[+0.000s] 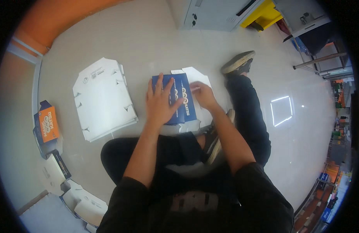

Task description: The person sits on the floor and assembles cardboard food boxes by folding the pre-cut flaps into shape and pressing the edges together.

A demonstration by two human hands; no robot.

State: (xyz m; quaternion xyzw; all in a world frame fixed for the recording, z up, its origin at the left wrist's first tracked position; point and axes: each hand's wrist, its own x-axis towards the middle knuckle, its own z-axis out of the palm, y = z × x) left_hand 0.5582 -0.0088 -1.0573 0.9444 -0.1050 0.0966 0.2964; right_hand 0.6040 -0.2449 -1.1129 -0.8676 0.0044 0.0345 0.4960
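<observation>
Person sits on pale grey floor [148, 35], legs in black trousers, one stretched right. Left hand [160, 103] pressed flat, fingers spread, on dark blue flat-folded cardboard box [183, 97] lying mid-floor just ahead of knees. Right hand [203, 95] grips box's right edge, where white cardboard flap [197, 75] sticks out; whether fingers curl under it, hard to tell. Hands close together, not touching. Stack of white die-cut cardboard blanks [103, 99] lies just left of box. Orange-and-blue finished cartons [48, 124] near floor's left edge.

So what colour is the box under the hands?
Dark blue box with white flaps and markings, seen in the head view.
</observation>
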